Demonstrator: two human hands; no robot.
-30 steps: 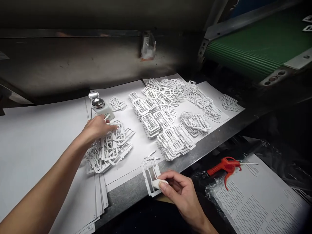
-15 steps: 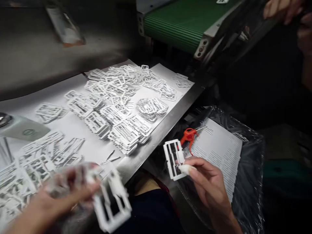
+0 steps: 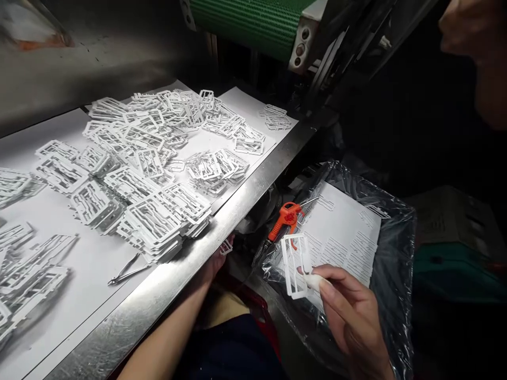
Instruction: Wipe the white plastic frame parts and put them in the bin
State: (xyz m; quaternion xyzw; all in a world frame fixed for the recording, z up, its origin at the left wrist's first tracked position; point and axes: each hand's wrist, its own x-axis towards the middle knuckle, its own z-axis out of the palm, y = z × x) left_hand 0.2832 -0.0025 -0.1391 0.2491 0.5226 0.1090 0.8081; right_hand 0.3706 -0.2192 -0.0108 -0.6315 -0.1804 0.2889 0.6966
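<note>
Left hand (image 3: 212,266) has dropped behind the steel edge of the surface (image 3: 158,301), grip partly hidden, cannot tell | right hand (image 3: 348,316) grip clamped on a white plastic frame (image 3: 288,269) and white cloth (image 3: 316,283), above plastic bag (image 3: 400,264) holding printed paper (image 3: 340,232), beside orange air gun (image 3: 285,220) | stacked frames (image 3: 152,221) on surface

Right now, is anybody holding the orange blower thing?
No, the orange air blow gun lies beside the printed paper sheet, touched by neither the left hand nor the right hand.
</note>
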